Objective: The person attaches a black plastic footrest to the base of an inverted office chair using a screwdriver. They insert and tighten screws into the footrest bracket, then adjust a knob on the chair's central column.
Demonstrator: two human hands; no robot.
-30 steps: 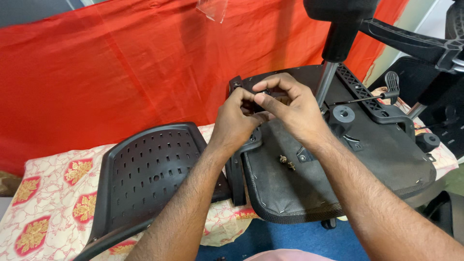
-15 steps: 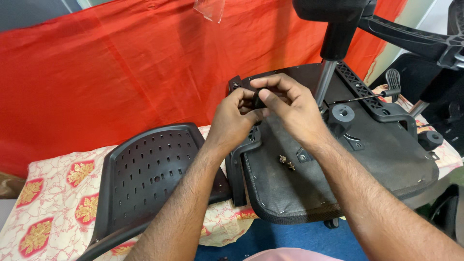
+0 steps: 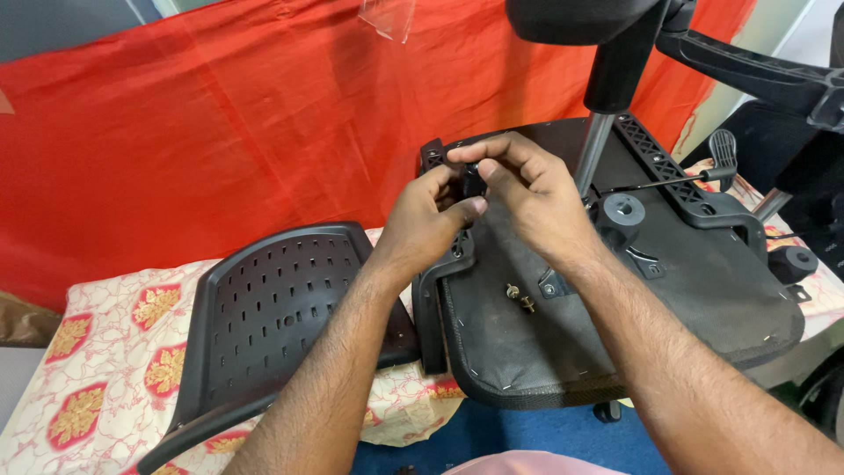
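Note:
An upturned black office chair seat [image 3: 703,290] lies on the table with its metal mechanism and gas cylinder [image 3: 596,149] pointing up. Over its left edge, my left hand [image 3: 431,215] and my right hand [image 3: 527,189] meet, and both pinch a small black part [image 3: 473,180] between their fingertips. Just below the hands a black armrest bracket [image 3: 432,295] runs down the seat's left side. Two small brass-coloured bolts [image 3: 520,297] lie loose on the seat's underside near my right wrist.
A perforated black plastic chair back [image 3: 264,325] lies at left on a cream cloth with red and gold motifs [image 3: 97,369]. A red sheet [image 3: 220,132] hangs behind. The chair's base arms [image 3: 756,75] and a lever [image 3: 723,149] jut out at upper right. Blue floor [image 3: 519,431] shows below.
Both hands stay together at the seat's left edge; the fingers have shifted slightly on the small black part. The view has tilted a little.

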